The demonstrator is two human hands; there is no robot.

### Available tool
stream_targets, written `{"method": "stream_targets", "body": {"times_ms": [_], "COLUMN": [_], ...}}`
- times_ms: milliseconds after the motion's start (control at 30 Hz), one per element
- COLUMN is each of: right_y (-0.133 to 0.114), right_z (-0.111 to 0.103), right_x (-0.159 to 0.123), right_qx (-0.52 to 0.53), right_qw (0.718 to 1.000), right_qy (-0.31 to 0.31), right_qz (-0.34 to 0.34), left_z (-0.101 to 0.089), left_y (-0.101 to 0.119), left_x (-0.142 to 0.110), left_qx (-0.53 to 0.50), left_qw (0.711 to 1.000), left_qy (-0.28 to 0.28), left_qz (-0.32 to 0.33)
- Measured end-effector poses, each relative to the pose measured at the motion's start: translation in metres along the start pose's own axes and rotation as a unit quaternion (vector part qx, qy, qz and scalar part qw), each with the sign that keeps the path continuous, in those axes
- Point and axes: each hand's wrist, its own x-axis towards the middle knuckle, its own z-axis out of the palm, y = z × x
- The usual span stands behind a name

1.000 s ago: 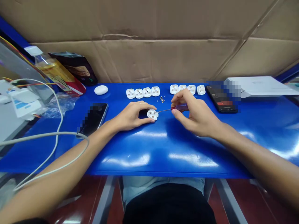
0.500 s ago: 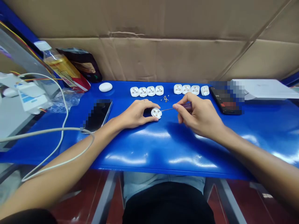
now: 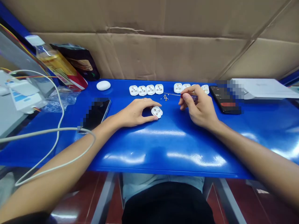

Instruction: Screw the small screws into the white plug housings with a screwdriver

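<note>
My left hand (image 3: 136, 112) pinches a white plug part (image 3: 157, 111) against the blue table (image 3: 163, 140), thumb and fingers around it. My right hand (image 3: 198, 107) is closed on a small red-handled screwdriver (image 3: 190, 97); its thin shaft points left, with the tip over a small heap of screws (image 3: 165, 97). Behind them lie two rows of white plug parts, one at the left (image 3: 146, 90) and one at the right (image 3: 187, 88), partly hidden by my right hand.
A black phone (image 3: 95, 113) lies left of my left hand, another phone (image 3: 224, 99) to the right. A white oval case (image 3: 103, 85), a bottle (image 3: 53, 67), a dark pouch (image 3: 79, 63) and white cables (image 3: 56, 137) are at the left. A white box (image 3: 261, 88) sits far right. Cardboard (image 3: 163, 46) backs the table.
My right hand has lifted the screwdriver off the held plug part and moved it back and right, so the tip now sits over the screws. My left hand stays put.
</note>
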Motion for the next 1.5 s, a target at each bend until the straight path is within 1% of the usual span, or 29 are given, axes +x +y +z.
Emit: {"method": "stream_targets", "body": {"times_ms": [133,267,367,567,700,833,867,900,967,1033,1133,1233,1367,1500], "right_y": [0.013,0.011,0.01,0.013,0.013,-0.001,-0.006,-0.01,-0.016,-0.02,-0.021,-0.021,-0.022,-0.023], "right_z": [0.003,0.004,0.004,0.005,0.002,0.001,0.001,0.001,0.002,0.003,0.004,0.004,0.003,0.003], "right_x": [0.003,0.002,0.002,0.003,0.002,-0.005,-0.007,-0.009,-0.014,-0.017,-0.02,-0.02,-0.02,-0.02], "right_qx": [-0.01,-0.039,-0.053,-0.059,-0.054,-0.058,-0.058,-0.055,-0.061,-0.076,-0.102,-0.109,-0.109,-0.111], "right_qw": [0.999,0.998,0.997,0.996,0.997,0.997,0.996,0.995,0.992,0.988,0.982,0.979,0.982,0.982], "right_qy": [-0.028,-0.048,-0.059,-0.061,-0.043,-0.028,-0.042,-0.028,-0.036,-0.039,-0.047,-0.05,-0.057,-0.061], "right_qz": [0.022,0.015,0.009,-0.006,-0.018,-0.051,-0.052,-0.077,-0.103,-0.131,-0.152,-0.164,-0.146,-0.14], "left_z": [0.001,0.0,0.0,0.001,0.003,0.004,0.005,0.005,0.005,0.005,0.005,0.004,0.004,0.004], "left_y": [-0.003,-0.006,-0.007,-0.009,-0.004,-0.003,-0.004,-0.004,-0.006,-0.007,-0.006,-0.006,-0.007,-0.006], "left_x": [-0.001,-0.002,-0.002,-0.002,-0.001,0.002,0.002,0.003,0.004,0.004,0.003,0.003,0.002,0.002], "left_qx": [0.004,0.003,-0.002,-0.01,-0.047,-0.112,-0.13,-0.147,-0.175,-0.187,-0.185,-0.183,-0.164,-0.153], "left_qw": [1.0,1.0,1.0,1.0,0.997,0.98,0.974,0.968,0.961,0.959,0.961,0.956,0.957,0.959], "left_qy": [-0.003,-0.007,0.003,0.019,0.054,0.132,0.153,0.17,0.19,0.192,0.19,0.21,0.221,0.223], "left_qz": [0.007,0.004,0.001,-0.011,-0.035,-0.097,-0.107,-0.111,-0.103,-0.089,-0.082,-0.087,-0.093,-0.084]}}
